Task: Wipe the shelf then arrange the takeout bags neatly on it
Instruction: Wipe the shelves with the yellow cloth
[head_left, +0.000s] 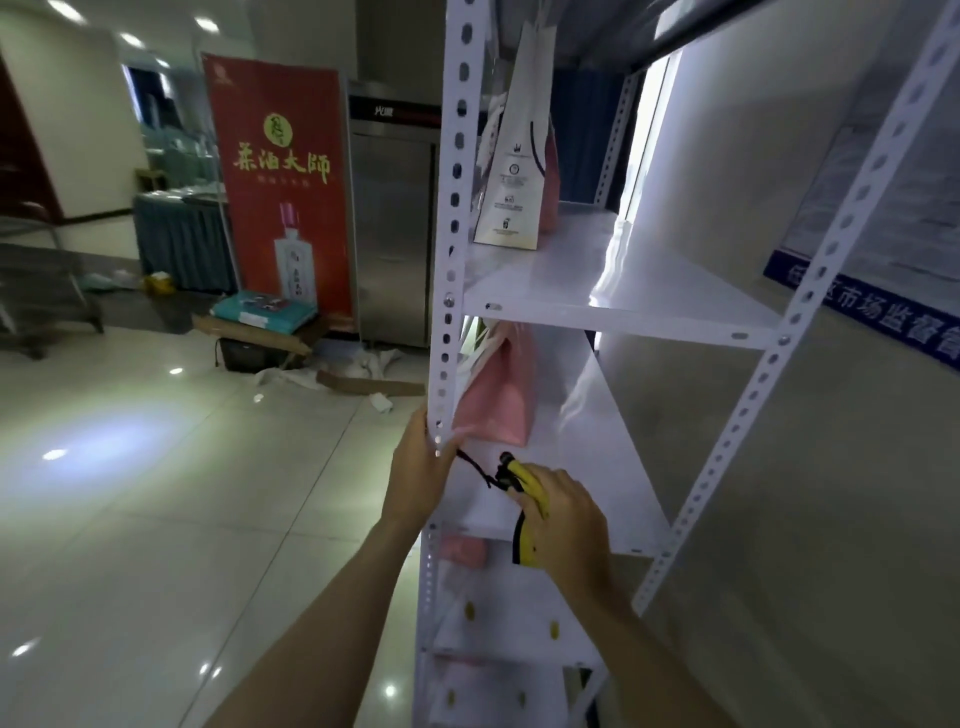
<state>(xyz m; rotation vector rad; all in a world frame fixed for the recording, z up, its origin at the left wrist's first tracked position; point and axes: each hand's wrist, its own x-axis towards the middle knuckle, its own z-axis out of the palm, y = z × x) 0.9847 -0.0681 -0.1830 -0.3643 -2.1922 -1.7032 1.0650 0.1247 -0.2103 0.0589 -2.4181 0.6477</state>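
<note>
A white metal rack stands in front of me, and I look along its middle shelf (597, 467). My left hand (415, 473) grips the rack's front left post (448, 291) at that shelf's level. My right hand (566, 519) holds a yellow item with black trim (527, 540) over the shelf's front edge; a black cord (475, 467) trails from it toward the post. A pink takeout bag (493, 395) stands at the shelf's left end. On the upper shelf (623, 291) stands a white paper bag (514, 156) with a pink bag (549, 176) behind it. More bags (493, 623) fill the lower shelves.
A wall with a blue sign (872, 312) closes off the rack's right side. To the left lie a glossy tiled floor (156, 493), a red banner (280, 182), a steel fridge (395, 223), and cardboard boxes (265, 332) and scraps near the rack's foot.
</note>
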